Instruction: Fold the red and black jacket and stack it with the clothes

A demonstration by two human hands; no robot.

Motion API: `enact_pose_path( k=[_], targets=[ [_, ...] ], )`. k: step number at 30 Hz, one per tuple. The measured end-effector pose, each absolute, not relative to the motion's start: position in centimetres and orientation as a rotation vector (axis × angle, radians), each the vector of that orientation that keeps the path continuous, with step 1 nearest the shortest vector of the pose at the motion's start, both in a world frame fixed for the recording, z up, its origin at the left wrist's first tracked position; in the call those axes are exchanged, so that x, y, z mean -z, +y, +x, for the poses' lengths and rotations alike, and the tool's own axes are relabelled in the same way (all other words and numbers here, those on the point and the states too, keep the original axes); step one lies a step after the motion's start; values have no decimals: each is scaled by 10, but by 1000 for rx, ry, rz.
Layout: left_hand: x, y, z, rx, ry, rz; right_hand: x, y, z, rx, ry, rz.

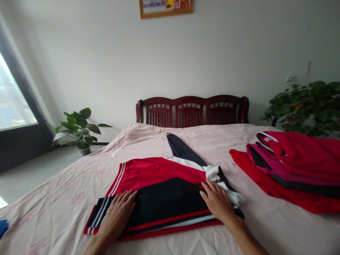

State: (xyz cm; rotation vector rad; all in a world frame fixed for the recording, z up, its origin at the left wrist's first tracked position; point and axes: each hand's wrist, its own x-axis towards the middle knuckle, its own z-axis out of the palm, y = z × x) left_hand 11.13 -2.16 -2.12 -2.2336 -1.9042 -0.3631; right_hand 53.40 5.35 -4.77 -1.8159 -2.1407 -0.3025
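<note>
A red, navy and white jacket (pixel 148 171) lies partly folded on the bed. Its near sleeve is laid across the body, with white stripes at the cuff on the left. The other navy sleeve (pixel 183 148) stretches away toward the headboard. My left hand (pixel 118 210) rests flat on the cuff end, fingers stretched out. My right hand (pixel 216 198) lies on the jacket near the white collar area (pixel 212 173), fingers spread. Neither hand grips the cloth.
A stack of folded red and dark clothes (pixel 292 170) sits on the bed at right. The pale pink bedsheet (pixel 79 177) runs up to a dark wooden headboard (pixel 191 111). Potted plants (pixel 82 129) stand on both sides. Something blue (pixel 3 227) shows at the left edge.
</note>
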Motion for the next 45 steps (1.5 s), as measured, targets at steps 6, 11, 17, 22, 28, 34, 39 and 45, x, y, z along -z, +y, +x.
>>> enact_pose_path(
  k=[6, 11, 17, 22, 28, 34, 39, 45],
  targets=[
    [23, -20, 111, 389, -1901, -2243, 48, 54, 534, 294, -2141, -1823],
    [24, -21, 110, 404, -1901, -2241, 50, 55, 535, 297, -2133, -1815],
    [23, -21, 111, 363, -1909, -2236, 47, 54, 534, 304, -2150, -1832],
    [24, -20, 110, 393, -1894, -2240, 44, 53, 533, 318, -2163, -1854],
    [25, -20, 109, 397, -1892, -2235, 45, 53, 534, 311, -2161, -1833],
    [26, -20, 109, 391, -1885, -2239, 47, 53, 534, 322, -2144, -1816],
    [24, -20, 109, 371, -1892, -2239, 47, 54, 534, 313, -2144, -1825],
    [26, -20, 109, 393, -1882, -2230, 46, 54, 534, 288, -2146, -1818]
  ],
)
